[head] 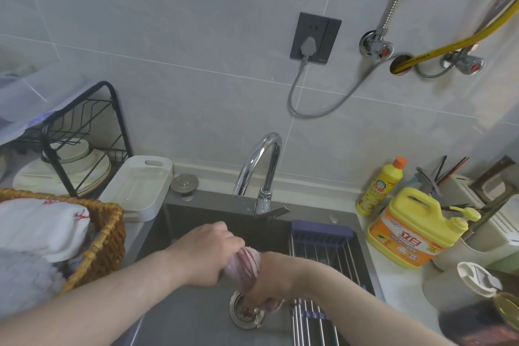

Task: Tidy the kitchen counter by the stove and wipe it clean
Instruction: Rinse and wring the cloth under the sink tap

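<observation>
Left hand (207,253) and right hand (271,279) both clench the pink striped dishcloth (245,261), twisted between them above the sink (191,219); judged soft, wet, limp, light, best gripped at its two ends.

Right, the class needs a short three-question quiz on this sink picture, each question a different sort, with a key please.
1. True or false: the left hand and right hand both grip the cloth above the sink.
2. What lies in the drain? A food scraps, B a spoon, C a sponge.
3. Fill in: the small yellow bottle by the jug has an ____ cap.
Key: 1 true; 2 A; 3 orange.
</observation>
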A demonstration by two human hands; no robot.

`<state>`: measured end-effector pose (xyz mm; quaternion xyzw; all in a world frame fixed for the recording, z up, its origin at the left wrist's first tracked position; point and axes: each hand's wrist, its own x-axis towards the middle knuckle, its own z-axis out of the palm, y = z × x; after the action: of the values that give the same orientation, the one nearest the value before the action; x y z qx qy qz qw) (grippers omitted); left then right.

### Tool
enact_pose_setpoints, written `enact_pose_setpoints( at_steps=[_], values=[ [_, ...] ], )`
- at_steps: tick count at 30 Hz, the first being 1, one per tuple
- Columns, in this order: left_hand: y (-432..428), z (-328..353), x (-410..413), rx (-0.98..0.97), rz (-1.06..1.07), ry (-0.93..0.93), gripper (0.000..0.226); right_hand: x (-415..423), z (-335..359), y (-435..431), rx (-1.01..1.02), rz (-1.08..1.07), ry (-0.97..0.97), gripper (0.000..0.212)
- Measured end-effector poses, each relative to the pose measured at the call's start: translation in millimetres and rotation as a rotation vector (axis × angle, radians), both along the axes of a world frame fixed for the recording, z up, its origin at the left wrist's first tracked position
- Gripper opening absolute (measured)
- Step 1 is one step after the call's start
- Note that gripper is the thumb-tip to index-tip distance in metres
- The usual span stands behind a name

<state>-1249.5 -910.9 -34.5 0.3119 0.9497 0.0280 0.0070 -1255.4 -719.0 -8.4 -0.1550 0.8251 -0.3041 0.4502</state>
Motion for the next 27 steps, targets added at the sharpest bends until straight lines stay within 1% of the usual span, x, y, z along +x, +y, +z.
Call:
enact_pose_setpoints(
  at_steps=[1,2,4,5,8,9,12,13,15,16,18,19,21,24,25,27],
  values=[
    [3,4,-1,0.0,0.066,-0.075,0.025,0,9,0,0.063,0.07,0.134,0.019],
    [6,6,-3,-0.003,0.134,-0.159,0.018,0,13,-1,0.111,0.133,0.265,0.022],
    [9,7,-6,0.052,0.256,-0.322,0.015,-1,11,-4,0.136,0.228,0.541,0.025],
    [9,7,-8,0.111,0.305,-0.386,0.017,-3,6,-4,0.126,0.24,0.651,0.027],
    [9,11,-11,0.294,0.423,-0.598,0.027,-12,-5,-3,0.131,0.236,0.834,0.043],
    [9,13,-14,0.338,0.435,-0.668,0.026,-16,-4,-2,0.113,0.262,0.891,0.045],
    [7,19,-20,0.466,0.389,-0.883,0.004,-26,-5,2,0.032,0.316,1.036,0.044],
    [6,20,-19,0.541,0.375,-0.961,0.003,-29,-6,3,0.01,0.327,1.073,0.041],
    [3,18,-18,0.709,0.402,-1.106,0.011,-34,-11,4,-0.007,0.403,1.187,0.038],
    [3,17,-16,0.767,0.42,-1.161,0.013,-37,-14,4,-0.025,0.418,1.257,0.041],
    [6,17,-11,0.851,0.432,-1.243,0.004,-40,-16,4,-0.037,0.441,1.335,0.051],
    [8,18,-11,0.879,0.428,-1.275,0.008,-42,-16,4,-0.045,0.456,1.366,0.052],
    [7,21,-10,0.909,0.408,-1.363,0.016,-44,-16,4,-0.074,0.469,1.409,0.048],
    [0,21,-14,0.878,0.399,-1.502,0.011,-44,-16,3,-0.105,0.453,1.471,0.039],
    [-1,20,-16,0.87,0.398,-1.523,0.009,-44,-16,2,-0.107,0.44,1.461,0.038],
    [-2,15,-15,0.906,0.389,-1.507,0.01,-45,-17,2,-0.103,0.413,1.397,0.045]
  ],
)
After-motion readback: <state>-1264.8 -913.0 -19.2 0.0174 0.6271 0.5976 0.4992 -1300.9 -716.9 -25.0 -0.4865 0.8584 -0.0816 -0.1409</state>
